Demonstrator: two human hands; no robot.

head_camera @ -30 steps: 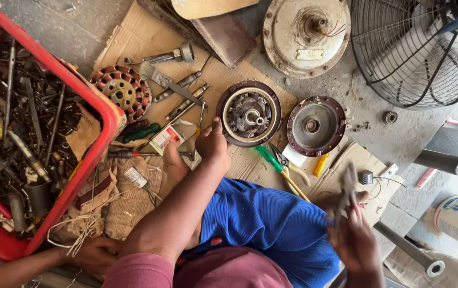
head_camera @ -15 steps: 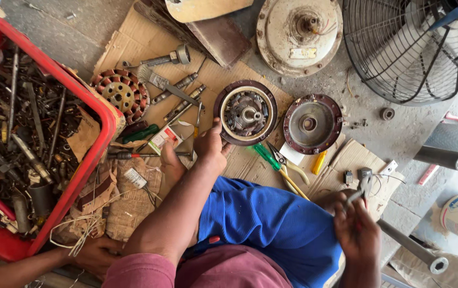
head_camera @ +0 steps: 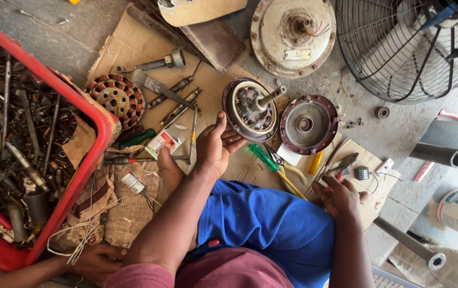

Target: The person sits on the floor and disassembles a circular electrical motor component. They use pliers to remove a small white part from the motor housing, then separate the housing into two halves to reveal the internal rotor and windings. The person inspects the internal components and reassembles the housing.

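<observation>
My left hand [head_camera: 215, 145] lies open on the cardboard, its fingertips at the near rim of a round motor housing [head_camera: 250, 111] with a shaft sticking up. My right hand [head_camera: 338, 196] rests on a wooden board [head_camera: 378, 176] and is closed on the handles of grey pliers [head_camera: 343, 162]. A dark red round motor cover [head_camera: 309, 124] lies between the two hands. A green-handled screwdriver [head_camera: 263, 158] and yellow-handled pliers [head_camera: 287, 173] lie just ahead of my blue-clad lap.
A red crate [head_camera: 87, 170] full of metal tools stands at left. A copper-wound stator [head_camera: 116, 98], wrenches and screwdrivers lie on the cardboard. Another person's hand [head_camera: 96, 261] rests bottom left. A fan cage [head_camera: 399, 48] and a large motor casing [head_camera: 293, 33] sit at the back.
My right hand has come down from in front of me onto the wooden board with the pliers. My left hand has stayed beside the motor housing, fingers spreading toward its rim.
</observation>
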